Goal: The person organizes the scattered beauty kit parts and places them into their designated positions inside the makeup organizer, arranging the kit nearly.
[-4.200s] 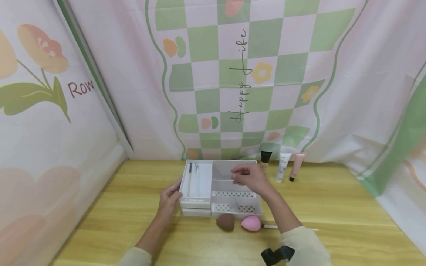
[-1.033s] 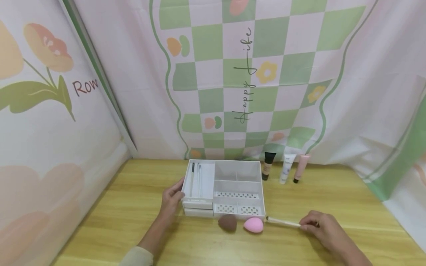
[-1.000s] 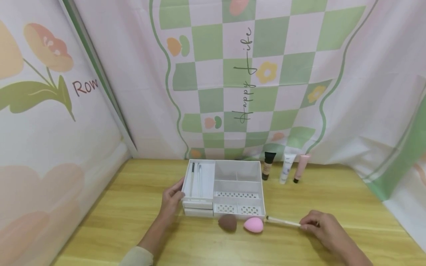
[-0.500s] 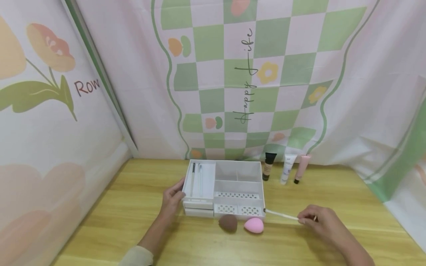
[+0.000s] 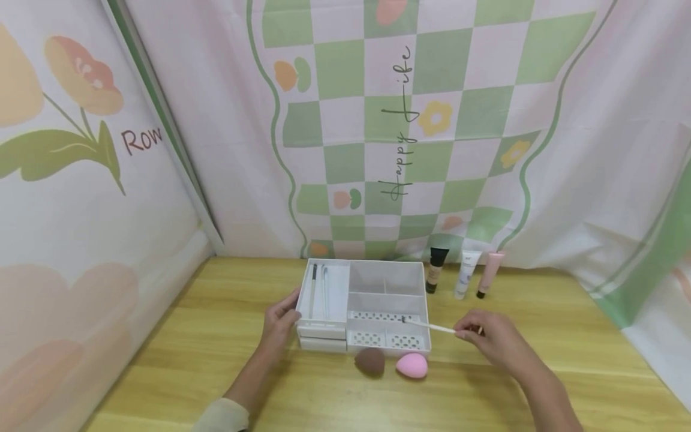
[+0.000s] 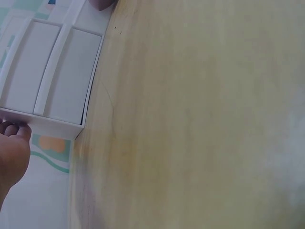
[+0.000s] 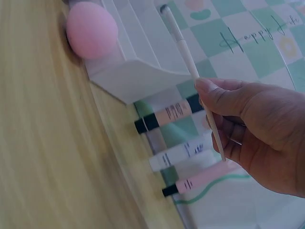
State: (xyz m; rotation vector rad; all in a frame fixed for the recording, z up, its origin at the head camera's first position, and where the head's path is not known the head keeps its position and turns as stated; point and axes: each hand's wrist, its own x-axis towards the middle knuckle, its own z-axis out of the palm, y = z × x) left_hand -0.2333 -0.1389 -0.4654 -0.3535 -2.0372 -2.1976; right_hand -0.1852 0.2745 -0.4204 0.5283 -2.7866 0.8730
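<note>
My right hand (image 5: 488, 336) pinches a makeup brush (image 5: 432, 326) by its pale handle. The brush's dark tip reaches over the right compartments of a white desktop organizer (image 5: 385, 294). In the right wrist view the brush (image 7: 189, 62) slants upward between thumb and fingers, bristles away from the hand. My left hand (image 5: 278, 324) holds the organizer's left side, thumb at the rim near the front corner; in the left wrist view its fingers curl against the side wall. Two brushes (image 5: 312, 294) lie in the organizer's left top tray, above two small drawers (image 5: 323, 339).
Before the organizer lie a brown makeup sponge (image 5: 370, 363) and a pink makeup sponge (image 5: 412, 366). At the back right stand a black-capped foundation tube (image 5: 435, 273), a white tube (image 5: 465, 276) and a pink tube (image 5: 489, 276). A patterned curtain (image 5: 388, 150) hangs behind the wooden table (image 5: 178, 354).
My right hand has picked the brush up off the table beside the pink sponge and carried it left and away from me, over the organizer. The left hand stays at the organizer's side.
</note>
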